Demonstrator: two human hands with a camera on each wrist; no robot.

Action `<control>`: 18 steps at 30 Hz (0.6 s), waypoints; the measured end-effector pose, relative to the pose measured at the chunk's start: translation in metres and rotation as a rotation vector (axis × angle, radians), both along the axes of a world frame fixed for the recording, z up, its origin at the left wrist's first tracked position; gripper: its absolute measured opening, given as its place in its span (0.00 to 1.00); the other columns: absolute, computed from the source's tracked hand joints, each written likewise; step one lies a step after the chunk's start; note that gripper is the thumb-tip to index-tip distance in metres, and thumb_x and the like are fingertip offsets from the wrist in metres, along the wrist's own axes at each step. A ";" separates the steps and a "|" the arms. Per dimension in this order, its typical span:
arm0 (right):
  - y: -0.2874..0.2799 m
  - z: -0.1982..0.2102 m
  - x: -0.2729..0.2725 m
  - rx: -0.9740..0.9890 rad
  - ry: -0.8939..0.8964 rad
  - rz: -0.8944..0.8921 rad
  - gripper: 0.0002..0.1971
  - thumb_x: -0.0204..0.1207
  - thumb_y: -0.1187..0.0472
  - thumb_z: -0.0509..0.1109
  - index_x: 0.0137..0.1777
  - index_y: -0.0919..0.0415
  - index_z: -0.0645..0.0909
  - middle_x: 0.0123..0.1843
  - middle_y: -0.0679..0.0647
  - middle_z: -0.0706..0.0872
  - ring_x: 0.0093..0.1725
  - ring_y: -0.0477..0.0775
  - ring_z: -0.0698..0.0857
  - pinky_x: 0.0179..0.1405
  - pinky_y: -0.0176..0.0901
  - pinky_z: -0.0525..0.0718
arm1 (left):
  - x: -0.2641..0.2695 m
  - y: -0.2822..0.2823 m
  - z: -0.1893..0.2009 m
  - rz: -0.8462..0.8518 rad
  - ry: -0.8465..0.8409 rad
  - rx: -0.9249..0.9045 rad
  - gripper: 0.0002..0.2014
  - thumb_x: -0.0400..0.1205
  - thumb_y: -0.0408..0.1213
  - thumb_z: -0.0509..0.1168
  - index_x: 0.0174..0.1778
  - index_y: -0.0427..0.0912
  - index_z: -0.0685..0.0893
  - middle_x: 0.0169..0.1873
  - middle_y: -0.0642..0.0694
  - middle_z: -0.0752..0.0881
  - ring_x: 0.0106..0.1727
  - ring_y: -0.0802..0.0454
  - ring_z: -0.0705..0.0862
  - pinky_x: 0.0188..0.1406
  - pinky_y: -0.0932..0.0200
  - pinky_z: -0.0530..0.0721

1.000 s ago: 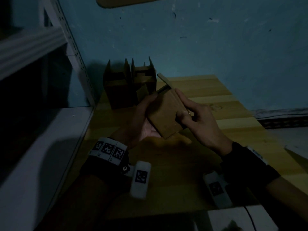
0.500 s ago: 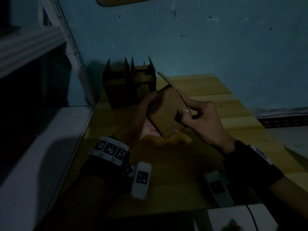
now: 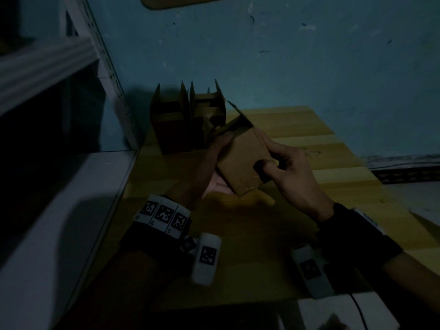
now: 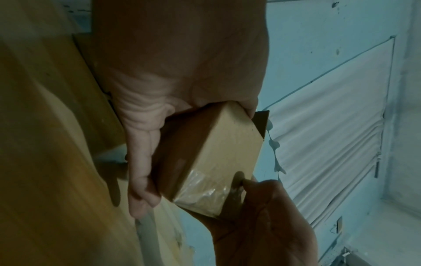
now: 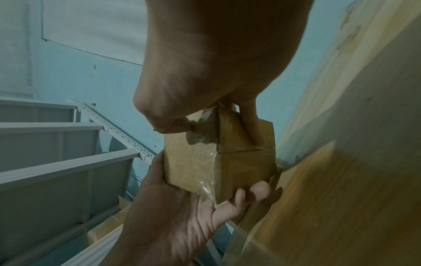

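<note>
A small brown cardboard box (image 3: 240, 160) (image 4: 218, 153) (image 5: 193, 162) is held in the air above the wooden table (image 3: 297, 129), tilted, with its upper flaps open. Clear tape covers its lower end. My left hand (image 3: 214, 170) (image 4: 145, 144) (image 5: 182, 212) cradles the box from below and the left, fingers curled round its underside. My right hand (image 3: 283, 167) (image 5: 205, 72) (image 4: 262, 216) grips the box's right side, its thumb pressing the taped face and its fingers on the far side.
Two more open cardboard boxes (image 3: 188, 120) stand at the table's back left by the blue wall. A white metal shelf rack (image 3: 47, 163) runs along the left. White sheets (image 3: 345, 313) lie at the table's near right edge.
The box has turned a little more upright in both hands. My right hand's fingers have curled tighter round its right side and the thumb has slid onto the front face.
</note>
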State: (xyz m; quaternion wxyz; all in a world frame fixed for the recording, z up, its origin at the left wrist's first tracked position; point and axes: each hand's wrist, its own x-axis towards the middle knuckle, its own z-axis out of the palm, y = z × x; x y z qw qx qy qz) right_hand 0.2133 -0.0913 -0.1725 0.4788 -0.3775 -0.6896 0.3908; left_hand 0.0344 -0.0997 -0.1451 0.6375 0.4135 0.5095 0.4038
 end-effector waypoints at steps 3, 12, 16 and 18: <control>0.000 -0.001 0.000 0.011 -0.012 -0.017 0.30 0.82 0.72 0.68 0.83 0.59 0.72 0.72 0.52 0.85 0.59 0.43 0.88 0.41 0.35 0.88 | 0.000 0.000 0.000 0.016 -0.004 0.003 0.41 0.69 0.65 0.65 0.76 0.47 0.69 0.69 0.36 0.81 0.65 0.34 0.83 0.54 0.40 0.85; 0.001 -0.003 0.000 -0.006 0.044 -0.033 0.28 0.82 0.56 0.67 0.83 0.55 0.73 0.68 0.51 0.89 0.63 0.54 0.89 0.54 0.51 0.91 | 0.001 -0.001 -0.001 0.009 -0.014 0.014 0.39 0.71 0.68 0.63 0.73 0.48 0.69 0.66 0.37 0.82 0.61 0.36 0.86 0.54 0.38 0.87; 0.001 -0.003 0.001 -0.017 0.061 0.010 0.30 0.80 0.59 0.66 0.83 0.58 0.71 0.71 0.55 0.87 0.60 0.46 0.88 0.45 0.38 0.87 | 0.000 0.000 0.000 0.022 -0.018 -0.023 0.45 0.66 0.67 0.62 0.77 0.46 0.67 0.67 0.36 0.81 0.63 0.34 0.84 0.53 0.39 0.86; 0.002 -0.002 0.002 -0.028 0.077 0.028 0.31 0.78 0.60 0.65 0.83 0.59 0.72 0.70 0.57 0.87 0.59 0.45 0.88 0.44 0.37 0.86 | 0.000 0.001 -0.001 0.026 -0.032 -0.027 0.43 0.69 0.66 0.63 0.78 0.46 0.66 0.67 0.35 0.81 0.63 0.34 0.84 0.52 0.39 0.85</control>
